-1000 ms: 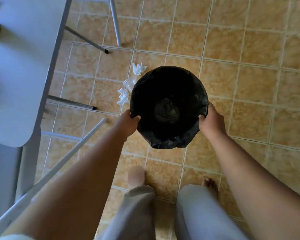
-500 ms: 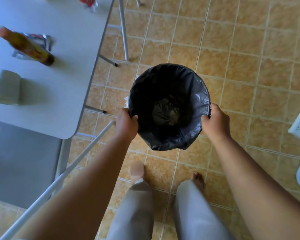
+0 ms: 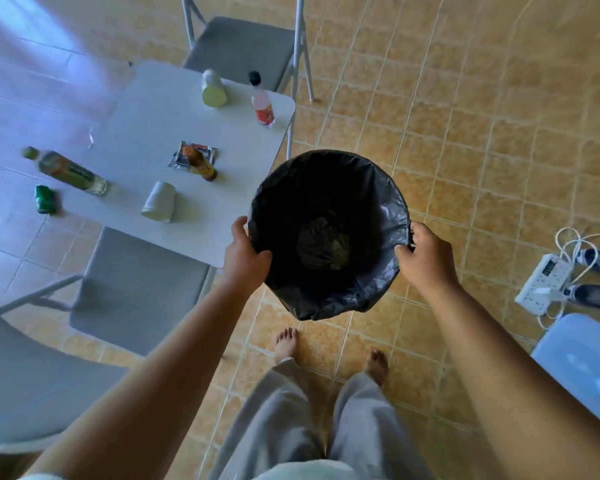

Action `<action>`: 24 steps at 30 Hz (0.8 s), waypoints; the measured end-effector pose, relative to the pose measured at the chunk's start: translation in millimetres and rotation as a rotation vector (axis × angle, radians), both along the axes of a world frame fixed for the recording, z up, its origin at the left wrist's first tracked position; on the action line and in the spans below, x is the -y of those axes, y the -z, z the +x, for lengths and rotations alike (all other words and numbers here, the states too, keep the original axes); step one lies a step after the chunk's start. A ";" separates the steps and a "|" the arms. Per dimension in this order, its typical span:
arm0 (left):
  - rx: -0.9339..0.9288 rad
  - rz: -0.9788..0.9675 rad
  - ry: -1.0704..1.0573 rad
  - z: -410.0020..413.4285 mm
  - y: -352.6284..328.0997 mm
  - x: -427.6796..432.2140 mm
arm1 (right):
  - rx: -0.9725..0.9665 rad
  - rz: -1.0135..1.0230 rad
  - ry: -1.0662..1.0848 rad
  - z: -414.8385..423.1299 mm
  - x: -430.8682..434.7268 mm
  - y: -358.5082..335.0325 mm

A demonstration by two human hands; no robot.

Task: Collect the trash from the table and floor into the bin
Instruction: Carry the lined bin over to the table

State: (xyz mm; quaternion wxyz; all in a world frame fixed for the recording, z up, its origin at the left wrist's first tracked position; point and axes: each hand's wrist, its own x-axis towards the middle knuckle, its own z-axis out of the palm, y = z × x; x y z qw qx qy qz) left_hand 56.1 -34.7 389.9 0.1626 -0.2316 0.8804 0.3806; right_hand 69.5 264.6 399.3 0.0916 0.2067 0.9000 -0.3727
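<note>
I hold a bin lined with a black bag [image 3: 378, 271] in front of me, above the tiled floor. My left hand [image 3: 245, 256] grips its left rim and my right hand [image 3: 426, 258] grips its right rim. On the white table [image 3: 146, 129] to the left lie a brown bottle [image 3: 200, 162] on a foil wrapper [image 3: 205, 152], a tipped paper cup [image 3: 159, 201], a second tipped cup [image 3: 213, 88], a red-labelled bottle [image 3: 262, 102], a large green-labelled bottle [image 3: 71, 173] and a green packet [image 3: 45, 199].
A grey folding chair [image 3: 139, 289] stands at the table's near side and another [image 3: 243, 46] at its far side. A white power strip [image 3: 542, 278] with cables and dark shoes [image 3: 596, 292] lie on the floor at right, by a pale blue object [image 3: 582, 362].
The bin has come up with both hands still on its rim. The view has swung up and left, so more of the table and its litter shows. The tissues on the floor are out of sight.
</note>
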 end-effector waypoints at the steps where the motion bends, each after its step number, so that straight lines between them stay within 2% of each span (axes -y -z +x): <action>1: -0.004 0.000 0.004 5.2 -12.7 6.0 | -0.014 0.001 -0.022 4.3 5.5 -12.6; 10: -0.078 0.011 -0.129 61.6 -76.7 37.0 | -0.094 0.012 -0.216 19.6 35.6 -76.0; 19: -0.080 -0.076 -0.269 97.7 -82.9 32.3 | -0.115 0.028 -0.458 -8.4 41.0 -93.6; 24: -0.098 0.006 -0.362 96.9 -71.8 44.6 | -0.118 0.047 -0.529 -35.8 57.6 -83.1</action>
